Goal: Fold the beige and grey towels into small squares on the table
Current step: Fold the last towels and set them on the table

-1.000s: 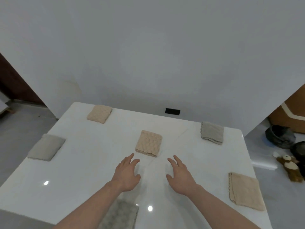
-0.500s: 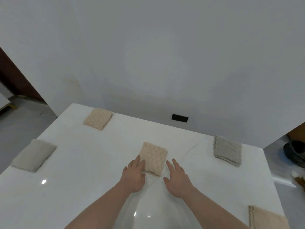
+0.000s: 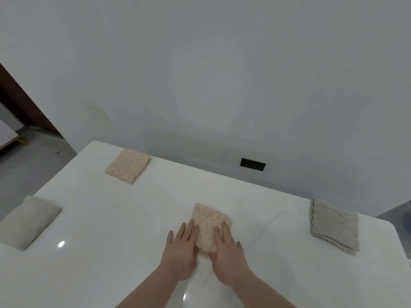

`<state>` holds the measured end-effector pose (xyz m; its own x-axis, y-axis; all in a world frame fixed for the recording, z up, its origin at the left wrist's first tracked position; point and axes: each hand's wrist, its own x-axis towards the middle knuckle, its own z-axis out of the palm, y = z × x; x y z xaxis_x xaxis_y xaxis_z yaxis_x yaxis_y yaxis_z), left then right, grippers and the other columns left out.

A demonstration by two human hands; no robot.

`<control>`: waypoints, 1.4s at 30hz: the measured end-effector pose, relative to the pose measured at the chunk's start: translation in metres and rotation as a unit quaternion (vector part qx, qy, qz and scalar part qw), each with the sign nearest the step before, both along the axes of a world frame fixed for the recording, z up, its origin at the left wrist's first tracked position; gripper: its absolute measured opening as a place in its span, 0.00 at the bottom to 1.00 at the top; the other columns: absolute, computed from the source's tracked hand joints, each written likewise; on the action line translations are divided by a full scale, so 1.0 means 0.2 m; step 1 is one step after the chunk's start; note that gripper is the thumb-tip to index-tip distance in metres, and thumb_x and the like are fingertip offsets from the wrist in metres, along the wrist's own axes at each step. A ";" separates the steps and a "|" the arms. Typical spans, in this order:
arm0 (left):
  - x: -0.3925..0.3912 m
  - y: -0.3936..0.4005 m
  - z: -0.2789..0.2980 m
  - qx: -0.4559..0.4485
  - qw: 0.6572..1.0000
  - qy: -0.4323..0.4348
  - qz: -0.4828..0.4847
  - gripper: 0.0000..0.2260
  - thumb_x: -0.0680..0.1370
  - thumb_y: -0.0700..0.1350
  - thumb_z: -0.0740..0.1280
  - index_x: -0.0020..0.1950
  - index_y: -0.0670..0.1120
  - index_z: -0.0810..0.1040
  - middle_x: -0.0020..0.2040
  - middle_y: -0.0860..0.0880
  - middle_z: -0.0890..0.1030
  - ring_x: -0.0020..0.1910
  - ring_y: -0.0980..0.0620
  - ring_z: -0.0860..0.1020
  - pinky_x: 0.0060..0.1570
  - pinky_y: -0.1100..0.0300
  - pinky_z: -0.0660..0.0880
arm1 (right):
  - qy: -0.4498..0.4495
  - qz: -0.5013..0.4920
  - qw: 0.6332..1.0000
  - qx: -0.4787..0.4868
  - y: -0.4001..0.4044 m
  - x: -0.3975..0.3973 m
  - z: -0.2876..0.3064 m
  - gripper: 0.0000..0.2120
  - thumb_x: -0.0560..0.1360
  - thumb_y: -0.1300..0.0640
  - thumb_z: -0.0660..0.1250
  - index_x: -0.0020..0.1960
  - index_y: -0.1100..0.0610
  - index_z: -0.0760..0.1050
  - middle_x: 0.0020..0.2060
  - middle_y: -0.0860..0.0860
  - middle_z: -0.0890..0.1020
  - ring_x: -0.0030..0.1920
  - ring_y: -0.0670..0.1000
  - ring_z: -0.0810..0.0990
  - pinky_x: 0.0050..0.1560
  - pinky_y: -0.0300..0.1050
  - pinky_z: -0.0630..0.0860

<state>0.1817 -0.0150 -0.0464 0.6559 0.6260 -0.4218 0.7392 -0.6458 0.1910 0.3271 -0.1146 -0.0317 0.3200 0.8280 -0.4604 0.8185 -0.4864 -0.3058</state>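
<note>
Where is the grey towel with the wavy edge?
The grey towel lies near the table's far right corner, right of the right hand.

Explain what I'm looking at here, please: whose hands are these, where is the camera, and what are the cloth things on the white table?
There is no machine here: a person is working with bare hands, and the single camera sits on their head, looking forward and down. The left hand and right hand lie flat, fingers straight, on either side of a folded beige towel in the middle of the white table; their fingers touch its near edges. Nothing is gripped or lifted. Three more folded towels lie apart on the table: another beige one at the far left, a grey one at the left edge and a grey one on the right. Behind the table is a plain wall with a small dark rectangle.
</note>
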 end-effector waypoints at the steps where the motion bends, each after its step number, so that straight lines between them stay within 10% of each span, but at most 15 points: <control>1: 0.01 0.02 0.00 0.002 1.000 0.002 0.001 0.28 0.87 0.51 0.48 0.84 0.50 0.38 0.82 0.53 0.33 0.83 0.48 0.39 0.80 0.42 0.41 | -0.005 0.004 1.000 0.000 0.02 0.01 -0.01 0.35 0.84 0.46 0.55 0.83 0.52 0.39 0.81 0.50 0.35 0.82 0.50 0.41 0.79 0.59 0.50; 27: 0.32 0.49 -0.04 0.000 0.998 0.042 0.050 0.29 0.87 0.50 0.48 0.83 0.53 0.36 0.83 0.55 0.36 0.83 0.44 0.38 0.80 0.40 0.42 | -0.029 0.039 0.999 0.017 0.51 0.32 -0.09 0.34 0.84 0.45 0.55 0.83 0.49 0.40 0.81 0.45 0.35 0.81 0.47 0.37 0.78 0.63 0.47; 35: 0.19 0.36 0.08 -0.028 0.991 -0.082 0.103 0.31 0.83 0.57 0.55 0.84 0.56 0.48 0.84 0.54 0.49 0.83 0.48 0.49 0.80 0.48 0.50 | -0.061 0.069 0.995 0.041 0.37 0.35 0.01 0.34 0.84 0.40 0.51 0.83 0.46 0.39 0.81 0.49 0.36 0.82 0.54 0.44 0.80 0.59 0.51; 42: 0.21 0.40 0.04 -0.005 0.994 -0.050 0.096 0.27 0.86 0.60 0.45 0.83 0.59 0.38 0.83 0.57 0.37 0.83 0.44 0.37 0.79 0.38 0.43 | -0.086 0.097 0.991 0.039 0.39 0.40 0.03 0.34 0.82 0.36 0.41 0.81 0.46 0.31 0.77 0.44 0.26 0.80 0.53 0.32 0.80 0.62 0.43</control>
<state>0.2240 0.0642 -0.0391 0.5633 0.7403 -0.3668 0.8259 -0.4916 0.2761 0.4068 -0.0372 -0.0256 0.2191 0.9124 -0.3456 0.9380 -0.2945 -0.1830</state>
